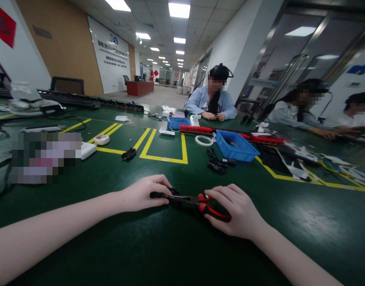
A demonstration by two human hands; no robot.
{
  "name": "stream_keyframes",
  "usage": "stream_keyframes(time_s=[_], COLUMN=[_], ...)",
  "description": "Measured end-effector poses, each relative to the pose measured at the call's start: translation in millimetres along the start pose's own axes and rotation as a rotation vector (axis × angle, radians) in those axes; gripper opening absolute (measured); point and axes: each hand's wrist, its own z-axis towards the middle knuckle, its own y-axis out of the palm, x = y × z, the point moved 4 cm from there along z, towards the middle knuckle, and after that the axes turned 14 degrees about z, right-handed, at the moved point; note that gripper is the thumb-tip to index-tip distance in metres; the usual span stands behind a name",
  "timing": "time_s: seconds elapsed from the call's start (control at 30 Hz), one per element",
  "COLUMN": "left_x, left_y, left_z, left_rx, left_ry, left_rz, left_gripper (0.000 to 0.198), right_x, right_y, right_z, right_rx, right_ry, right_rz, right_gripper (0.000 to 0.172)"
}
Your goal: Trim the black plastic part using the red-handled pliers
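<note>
Long-nose pliers with red and black handles lie across the middle of the view, jaws toward the left. My right hand is wrapped around their handles. With thumb and fingers pinched, my left hand holds a small black part, which looks like a piece of black cable. The plier tips meet this part at my left fingers; whether the jaws grip it, I cannot tell. Both hands are low over the green table.
Ahead right stands a blue bin, with black cable bundles beside it. Another black bundle lies ahead left. Beyond are a white ring, a smaller blue bin, a tape roll and yellow tape lines. Several people sit across the table.
</note>
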Motion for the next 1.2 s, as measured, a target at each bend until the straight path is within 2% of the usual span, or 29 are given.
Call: stream_keyframes(time_s=[0.83, 1.2], left_x=[-0.1, 1.2], left_y=[3.5, 3.7], left_z=[-1.4, -0.9], left_rx=[-0.023, -0.024], left_ry=[0.022, 0.053], left_rz=[0.061, 0.114], left_gripper=[0.020, 0.019], right_x=[-4.8, -2.9], right_y=[1.3, -4.7], right_z=[1.0, 1.2], right_rx=[0.024, -0.004], right_ry=[-0.020, -0.066], right_rz=[-0.013, -0.056], right_gripper=[0.040, 0.040])
